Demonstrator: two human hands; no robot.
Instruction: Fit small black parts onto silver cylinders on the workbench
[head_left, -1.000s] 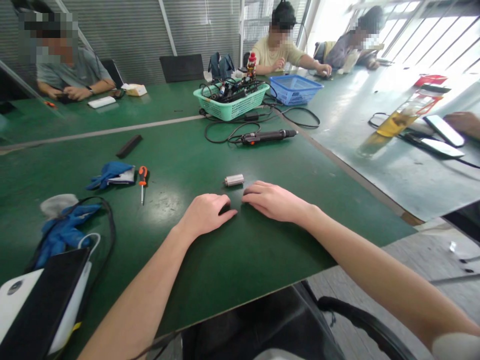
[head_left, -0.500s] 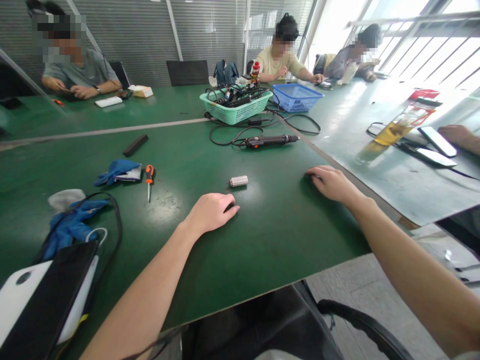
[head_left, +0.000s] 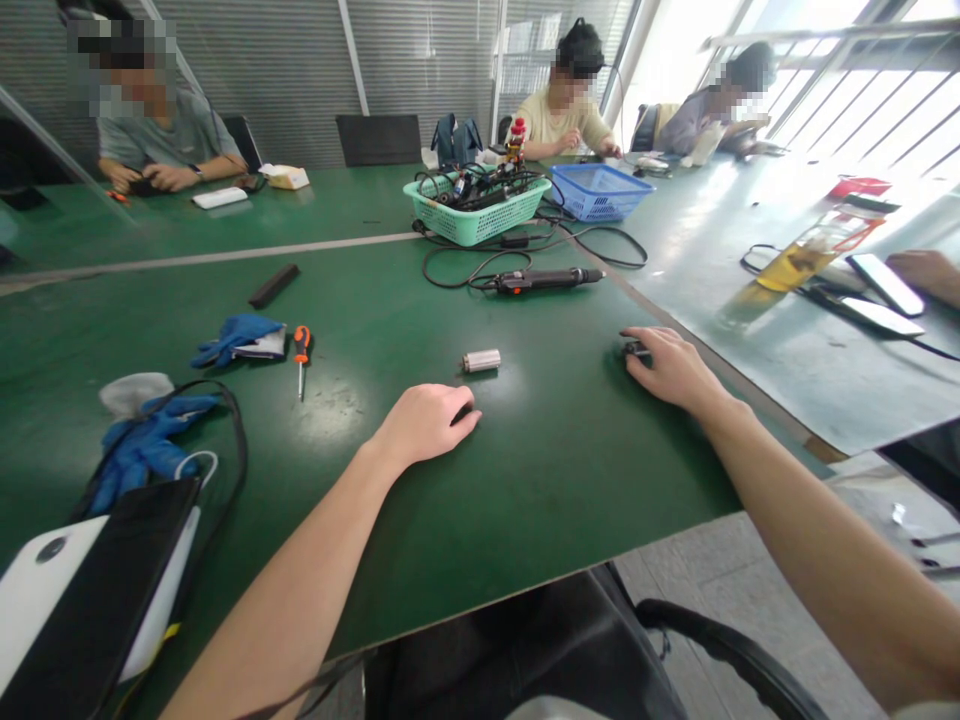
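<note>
My left hand (head_left: 424, 425) rests on the green table with its fingers curled under and closed. A dark spot shows between thumb and forefinger; whatever it holds is hidden. Just beyond it lies a small silvery cylinder (head_left: 481, 361) on its side, apart from the hand. Further right, my right hand (head_left: 670, 368) lies low on the tabletop near the table seam. Its thumb and fingers close around a small dark part with a metallic glint (head_left: 636, 348), mostly covered. Ahead of both hands is a black electric screwdriver (head_left: 547, 281) with a cable.
An orange-handled screwdriver (head_left: 301, 350), blue gloves (head_left: 240, 340) and a black bar (head_left: 274, 286) lie left. A phone (head_left: 105, 590) is near left. Behind are a green basket (head_left: 480, 218) of tools and a blue basket (head_left: 600, 195). A bottle (head_left: 799, 262) stands right. Several people sit around.
The fingers of my right hand have lifted slightly, so more of the small dark part shows. My left hand stays in place. The view has shifted a little.
</note>
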